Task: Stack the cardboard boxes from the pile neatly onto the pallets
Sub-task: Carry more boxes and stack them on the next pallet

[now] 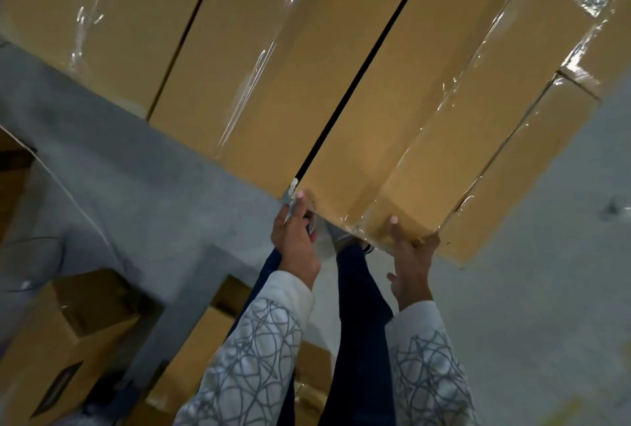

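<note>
Taped carton [426,101] at 12–1 o'clock, sealed, contents not visible. L hand [295,238] grips its near-left corner. R hand [411,261] clamps the near edge, thumb on top. Adjacent cartons [239,50] at 11 o'clock, narrow gap between.

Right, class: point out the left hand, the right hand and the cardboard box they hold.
left hand [295,241]: head view, its back.
right hand [411,261]: head view, its back.
cardboard box [355,152]: head view, bare top face.
</note>
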Tool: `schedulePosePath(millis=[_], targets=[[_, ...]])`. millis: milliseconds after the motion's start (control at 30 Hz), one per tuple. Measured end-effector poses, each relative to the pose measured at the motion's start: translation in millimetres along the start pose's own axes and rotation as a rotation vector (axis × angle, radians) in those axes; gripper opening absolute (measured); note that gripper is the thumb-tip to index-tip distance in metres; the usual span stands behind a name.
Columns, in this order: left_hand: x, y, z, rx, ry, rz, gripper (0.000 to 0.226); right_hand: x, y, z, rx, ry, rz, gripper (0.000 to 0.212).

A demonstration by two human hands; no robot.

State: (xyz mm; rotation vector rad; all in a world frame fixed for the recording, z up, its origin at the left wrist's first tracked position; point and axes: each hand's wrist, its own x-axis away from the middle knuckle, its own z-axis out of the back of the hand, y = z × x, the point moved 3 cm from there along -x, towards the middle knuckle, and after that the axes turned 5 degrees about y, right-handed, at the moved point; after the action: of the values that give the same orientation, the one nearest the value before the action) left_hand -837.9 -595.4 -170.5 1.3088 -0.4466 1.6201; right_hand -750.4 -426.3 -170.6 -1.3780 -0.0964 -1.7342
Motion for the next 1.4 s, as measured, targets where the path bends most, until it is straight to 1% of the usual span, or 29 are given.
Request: schedulePosePath(millis=[67, 167, 267, 400, 600, 667, 800, 867, 967, 1067, 1200, 1267, 1400], targets=[[0.9, 5.8, -8.6, 0.010, -0.031, -0.027, 0.044, 0.9, 2.5, 0.4, 0.003, 0.013, -0.022, 0.097], [-4.8, 4.8, -13.6, 0.046, 0.003, -0.058, 0.032, -0.2, 4.5, 0.7, 0.035, 0.053, -0.090, 0.092], [-12.8, -1.8, -10.2, 0.036, 0.037, -0.160, 0.026, -2.8, 5.6, 0.7, 0.039, 0.077, -0.102, 0.088], [-12.7, -5.8, -4.1, 0.042, 0.024, -0.260, 0.031, -1.3, 6.6, -0.7, 0.036, 0.098, -0.104, 0.087], [-16.5, -4.0, 3.1, -0.090, 0.051, -0.404, 0.027, 0.8, 8.0, -1.3, 0.025, 0.090, -0.103, 0.084], [-17.9, -3.9, 4.6, -0.115, 0.069, -0.415, 0.027, 2.3, 9.7, -0.9, 0.019, 0.086, -0.105, 0.085], [-21.1, -4.9, 7.0, -0.152, 0.088, -0.425, 0.023, 3.7, 9.4, -2.3, -0.010, 0.064, -0.113, 0.079], [-21.5, -3.7, 6.3, -0.162, 0.103, -0.422, 0.025, 4.7, 8.2, -3.2, -0.009, 0.063, -0.114, 0.080], [-22.3, -0.5, 3.8, -0.150, 0.136, -0.400, 0.027, 5.8, 8.2, -3.3, -0.002, 0.067, -0.106, 0.083], [-24.7, -0.9, 2.7, -0.108, 0.134, -0.352, 0.021, 7.0, 8.2, -4.3, -0.002, 0.068, -0.110, 0.083], [-21.9, 3.7, 2.8, -0.105, 0.147, -0.353, 0.029, 8.9, 9.7, -6.6, -0.020, 0.066, -0.118, 0.076], [-22.6, 5.4, 2.8, -0.103, 0.150, -0.362, 0.027, 8.6, 12.0, -7.0, -0.027, 0.065, -0.113, 0.072], [-24.0, 4.3, 6.0, -0.144, 0.124, -0.379, 0.029, 6.1, 14.1, -6.5, -0.029, 0.061, -0.097, 0.076]])
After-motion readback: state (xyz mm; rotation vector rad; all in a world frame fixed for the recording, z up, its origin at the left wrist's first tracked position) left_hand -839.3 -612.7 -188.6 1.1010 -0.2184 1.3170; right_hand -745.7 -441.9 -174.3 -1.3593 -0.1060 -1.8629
